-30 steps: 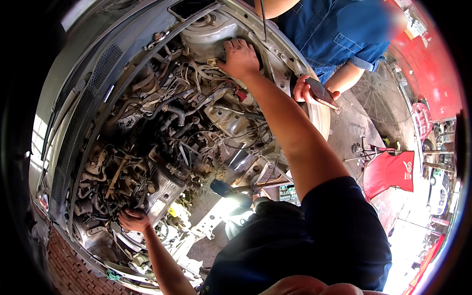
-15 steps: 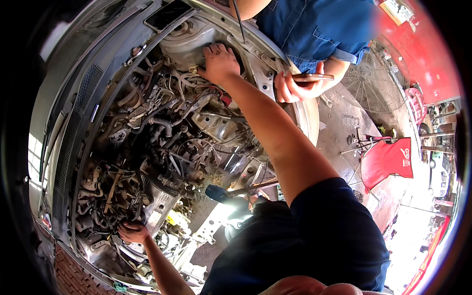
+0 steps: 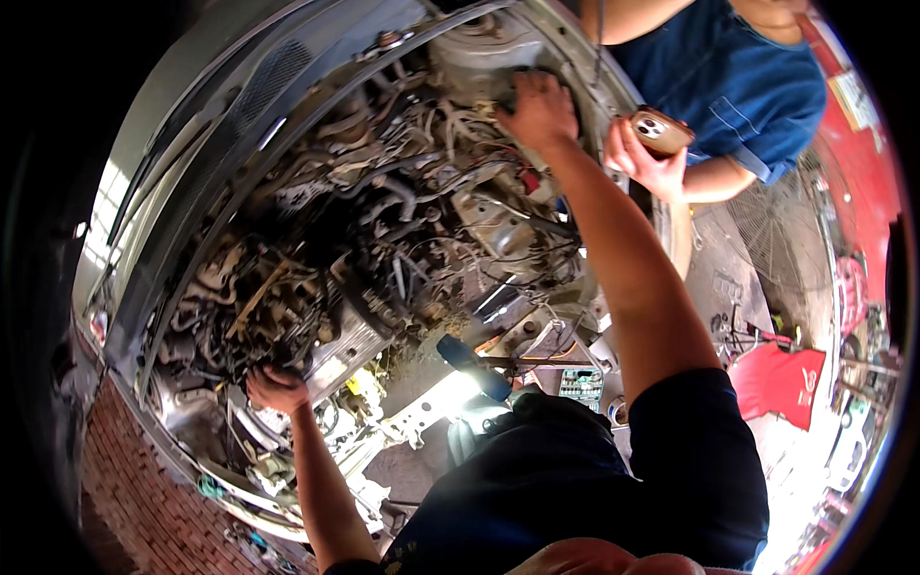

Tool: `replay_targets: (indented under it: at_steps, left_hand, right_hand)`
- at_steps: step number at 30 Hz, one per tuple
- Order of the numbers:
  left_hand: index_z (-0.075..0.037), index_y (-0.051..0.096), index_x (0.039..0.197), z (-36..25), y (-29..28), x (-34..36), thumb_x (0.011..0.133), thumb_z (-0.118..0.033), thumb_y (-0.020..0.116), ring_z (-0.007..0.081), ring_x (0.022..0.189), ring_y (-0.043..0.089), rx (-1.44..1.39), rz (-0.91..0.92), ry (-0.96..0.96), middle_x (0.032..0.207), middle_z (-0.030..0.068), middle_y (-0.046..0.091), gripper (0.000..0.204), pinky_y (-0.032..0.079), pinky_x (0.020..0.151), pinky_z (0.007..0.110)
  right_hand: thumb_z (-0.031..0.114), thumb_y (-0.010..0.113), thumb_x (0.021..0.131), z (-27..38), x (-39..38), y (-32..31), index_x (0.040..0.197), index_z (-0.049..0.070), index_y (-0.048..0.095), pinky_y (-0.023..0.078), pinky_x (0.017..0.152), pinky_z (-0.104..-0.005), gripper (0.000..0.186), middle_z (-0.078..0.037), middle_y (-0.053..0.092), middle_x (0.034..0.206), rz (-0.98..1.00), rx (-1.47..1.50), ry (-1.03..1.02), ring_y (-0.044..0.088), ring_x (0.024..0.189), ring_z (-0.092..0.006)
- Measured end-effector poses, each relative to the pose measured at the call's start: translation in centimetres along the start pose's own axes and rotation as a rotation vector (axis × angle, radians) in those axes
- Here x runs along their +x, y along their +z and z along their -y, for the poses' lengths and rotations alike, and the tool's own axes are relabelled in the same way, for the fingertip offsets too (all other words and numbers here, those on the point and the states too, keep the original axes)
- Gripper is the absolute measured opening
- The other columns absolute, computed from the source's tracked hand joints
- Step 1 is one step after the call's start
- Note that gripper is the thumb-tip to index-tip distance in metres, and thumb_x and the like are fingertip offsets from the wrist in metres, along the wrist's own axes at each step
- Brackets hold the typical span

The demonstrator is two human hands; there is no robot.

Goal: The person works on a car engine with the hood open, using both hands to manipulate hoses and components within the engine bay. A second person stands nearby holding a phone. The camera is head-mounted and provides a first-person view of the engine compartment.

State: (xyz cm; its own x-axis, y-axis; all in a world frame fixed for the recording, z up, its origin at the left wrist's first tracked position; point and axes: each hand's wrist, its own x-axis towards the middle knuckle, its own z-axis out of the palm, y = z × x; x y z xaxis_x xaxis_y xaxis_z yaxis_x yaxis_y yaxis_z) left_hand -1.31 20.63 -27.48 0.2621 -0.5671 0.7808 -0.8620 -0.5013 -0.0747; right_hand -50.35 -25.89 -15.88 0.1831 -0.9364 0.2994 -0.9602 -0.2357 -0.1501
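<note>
A dirty engine bay (image 3: 316, 206) with hoses, wires and metal parts lies under both my hands. My right hand (image 3: 541, 113) reaches to the far side, resting with fingers spread beside the grey strut tower (image 3: 484, 48). At the near left, my left hand (image 3: 276, 391) is curled in at the engine's edge, close to a ribbed metal cover (image 3: 356, 347). Its fingertips go among dark parts, so whatever they grip is hidden. A lit work lamp (image 3: 471, 368) shines onto the front crossmember (image 3: 422, 412) by my body.
Across the fender, a co-worker in a blue shirt (image 3: 724, 86) holds a phone (image 3: 661, 132). A large fan (image 3: 781, 216) and a red folding chair (image 3: 776, 383) stand on the right. A green tool case (image 3: 581, 385) lies near my body. Brick paving (image 3: 134, 460) shows at lower left.
My view has shifted, so the engine bay sits further right and lower. Both hands remain at about the same spots on the car. The co-worker's phone has tilted, showing its back.
</note>
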Motion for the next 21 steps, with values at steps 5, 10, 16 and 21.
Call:
replay_targets:
  at_steps: [5,10,16,21]
  left_hand:
    - [0.008,0.07,0.107,-0.9,-0.6,0.9,0.107,-0.035,0.043,0.0504,0.112,0.064,-0.023,0.114,-0.121,0.118,0.031,0.07,0.05,0.045,0.101,0.059]
    - [0.007,0.071,0.107,-1.3,-1.3,1.4,0.106,-0.036,0.042,0.0493,0.112,0.064,-0.041,0.113,-0.137,0.118,0.0295,0.071,0.052,0.045,0.101,0.056]
    - [0.008,0.071,0.105,-1.9,-1.8,2.0,0.105,-0.035,0.042,0.0499,0.109,0.064,-0.061,0.151,-0.161,0.115,0.0295,0.071,0.052,0.045,0.1,0.056]
    - [0.008,0.072,0.106,-1.9,-1.7,1.9,0.105,-0.034,0.043,0.0499,0.111,0.064,-0.071,0.148,-0.164,0.117,0.0295,0.071,0.052,0.045,0.101,0.056]
  right_hand:
    - [0.052,0.076,0.084,-0.4,0.2,1.2,0.133,0.009,0.059,0.045,0.107,-0.0512,0.067,-0.014,0.061,0.137,-0.136,-0.037,-0.09,0.053,0.131,-0.0346]
    - [0.05,0.075,0.085,-0.2,0.4,1.4,0.132,0.009,0.06,0.046,0.108,-0.0496,0.064,-0.012,0.062,0.135,-0.113,-0.065,-0.104,0.054,0.131,-0.0341]
    - [0.051,0.075,0.086,0.1,0.4,1.0,0.133,0.009,0.06,0.046,0.109,-0.0493,0.065,-0.012,0.062,0.138,-0.065,-0.078,-0.081,0.052,0.134,-0.034]
    - [0.051,0.078,0.083,-0.2,0.5,1.7,0.129,0.01,0.061,0.045,0.111,-0.0509,0.064,-0.01,0.061,0.138,-0.11,-0.072,-0.082,0.053,0.134,-0.0329]
